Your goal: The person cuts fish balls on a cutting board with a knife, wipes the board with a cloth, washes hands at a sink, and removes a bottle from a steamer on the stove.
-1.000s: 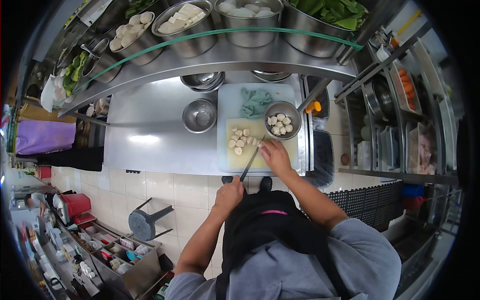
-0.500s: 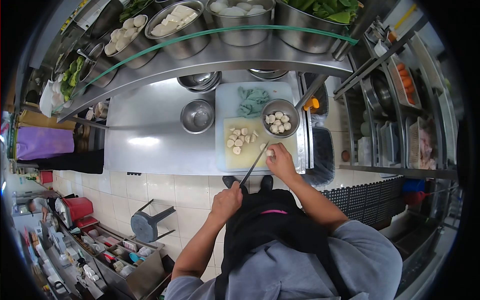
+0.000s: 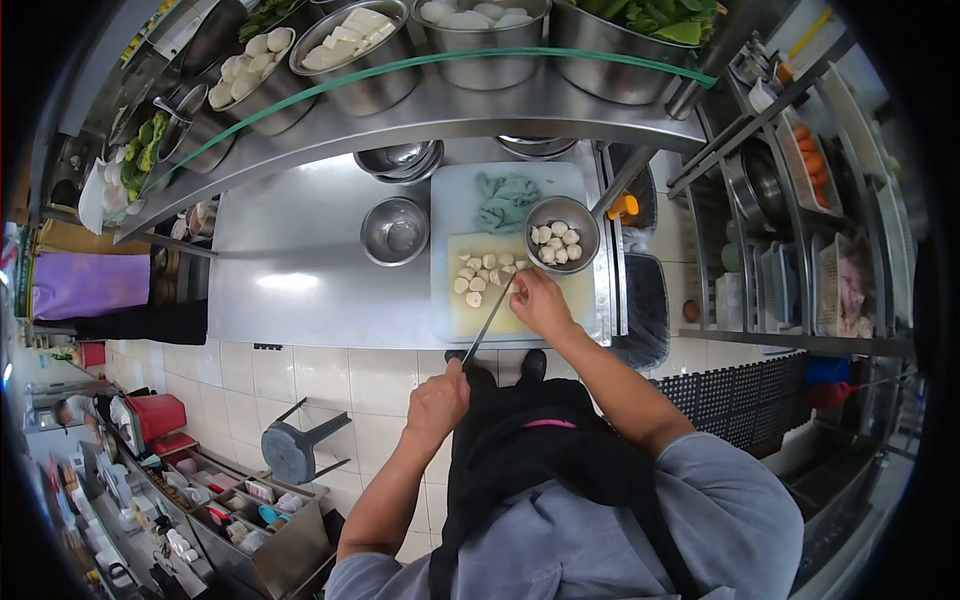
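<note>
My left hand [image 3: 437,405] is closed round the handle of a long knife, whose blade [image 3: 489,325] slants up over a yellow cutting board [image 3: 475,325]. At the blade's upper end, my right hand [image 3: 541,303] pinches a small pale piece, mostly hidden by the fingers. Several pale, rounded pieces [image 3: 476,284] lie on the board left of that hand. Just above it, a metal bowl [image 3: 591,222] holds more whitish round pieces [image 3: 556,243]. A crumpled green cloth [image 3: 508,203] rests on the larger white board [image 3: 453,200] beneath the yellow one.
Another metal bowl [image 3: 395,232] stands left of the boards on the steel table [image 3: 290,240]. Overhead, a steel shelf [image 3: 420,125] carries food-filled containers. A rack [image 3: 800,345] is at right, a stool [image 3: 287,451] at lower left. Part of a person [image 3: 82,410] shows far left.
Since half a second ago, my right hand has moved left toward the loose pieces. My left hand and the knife have shifted left too. Earlier, a pale piece showed clearly in my right fingers.
</note>
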Tool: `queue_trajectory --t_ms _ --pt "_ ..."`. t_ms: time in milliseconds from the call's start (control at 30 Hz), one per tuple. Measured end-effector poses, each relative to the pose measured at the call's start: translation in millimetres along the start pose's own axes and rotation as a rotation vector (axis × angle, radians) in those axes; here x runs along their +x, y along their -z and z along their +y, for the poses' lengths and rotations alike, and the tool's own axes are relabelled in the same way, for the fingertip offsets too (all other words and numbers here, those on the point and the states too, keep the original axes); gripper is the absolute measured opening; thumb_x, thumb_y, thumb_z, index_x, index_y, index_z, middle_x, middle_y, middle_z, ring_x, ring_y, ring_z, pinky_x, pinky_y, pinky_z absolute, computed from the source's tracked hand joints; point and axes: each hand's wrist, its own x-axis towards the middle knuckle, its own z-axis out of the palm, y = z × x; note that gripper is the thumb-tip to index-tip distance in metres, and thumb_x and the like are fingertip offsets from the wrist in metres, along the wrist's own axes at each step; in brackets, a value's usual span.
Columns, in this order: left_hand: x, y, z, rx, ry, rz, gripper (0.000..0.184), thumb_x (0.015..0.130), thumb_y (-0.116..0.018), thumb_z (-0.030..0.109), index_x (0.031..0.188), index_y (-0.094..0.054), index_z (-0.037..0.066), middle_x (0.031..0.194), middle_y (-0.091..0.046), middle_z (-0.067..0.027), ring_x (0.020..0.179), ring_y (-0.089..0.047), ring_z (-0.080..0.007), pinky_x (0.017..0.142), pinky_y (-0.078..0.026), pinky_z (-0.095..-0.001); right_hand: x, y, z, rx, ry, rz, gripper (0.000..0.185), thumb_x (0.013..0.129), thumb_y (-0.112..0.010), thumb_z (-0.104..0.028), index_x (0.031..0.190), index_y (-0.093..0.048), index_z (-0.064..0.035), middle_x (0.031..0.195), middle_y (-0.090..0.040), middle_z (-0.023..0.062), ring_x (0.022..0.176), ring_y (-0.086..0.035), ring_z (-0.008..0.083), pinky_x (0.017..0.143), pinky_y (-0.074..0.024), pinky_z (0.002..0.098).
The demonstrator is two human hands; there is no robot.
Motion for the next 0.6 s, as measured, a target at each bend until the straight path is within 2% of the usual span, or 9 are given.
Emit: queue_trajectory --t_ms 67,167,500,567,600 --pt "-3.5 -0.2 -1.8 -0.004 0.0 -0.004 0.016 0.099 -0.058 0.022 0.099 -0.055 0.007 0.065 -0.068 -0.0189 0.062 -0.071 -0.0382 0.056 -0.058 -0.0488 -1.0 0.4 -0.3 -0.015 -0.026 0.002 0.019 0.079 -0.069 -0.005 0.096 -0.061 -0.0024 0.095 -0.064 0.0151 0.08 -0.068 0.0356 0.074 -0.0578 0.0462" --pt "-7.8 -0.2 -5.3 -0.009 -0.005 -0.005 0.016 0.099 -0.058 0.022 0.099 -0.054 0.006 0.066 -0.068 -0.0194 0.062 -0.071 -0.0382 0.056 -0.058 -0.0485 -2.0 2.4 -0.5 -0.092 -0.03 -0.022 0.018 0.079 -0.068 -0.006 0.096 -0.061 -0.0029 0.095 -0.065 0.0158 0.082 -0.068 0.0379 0.075 -0.0572 0.0485" --pt "-4.6 -44.7 -7.2 -0.105 0.015 -0.006 0.017 0.1 -0.058 0.022 0.099 -0.051 0.006 0.066 -0.067 -0.0224 0.062 -0.069 -0.0429 0.059 -0.057 -0.0526 -0.5 4.1 1.5 -0.086 0.017 -0.045 0.018 0.078 -0.068 -0.006 0.094 -0.062 -0.0029 0.091 -0.065 0.0159 0.084 -0.067 0.0381 0.076 -0.0564 0.0475" --pt "-4.7 -46.7 -12.9 -0.101 0.018 -0.003 0.017 0.1 -0.057 0.021 0.098 -0.051 0.006 0.066 -0.067 -0.0227 0.062 -0.068 -0.044 0.059 -0.057 -0.0539 -3.5 4.4 -0.6 -0.114 0.089 -0.023 0.023 0.077 -0.069 -0.006 0.1 -0.065 -0.0038 0.098 -0.063 0.016 0.096 -0.065 0.038 0.086 -0.0536 0.0495" --pt "-6.6 -40.1 -16.5 -0.134 0.007 0.006 0.017 0.1 -0.057 0.021 0.098 -0.05 0.006 0.065 -0.066 -0.0225 0.062 -0.068 -0.0444 0.059 -0.056 -0.0549 -7.4 5.0 -3.5 -0.116 0.092 -0.02 0.023 0.077 -0.069 -0.006 0.1 -0.065 -0.0038 0.098 -0.063 0.016 0.096 -0.065 0.038 0.086 -0.0536 0.0495"
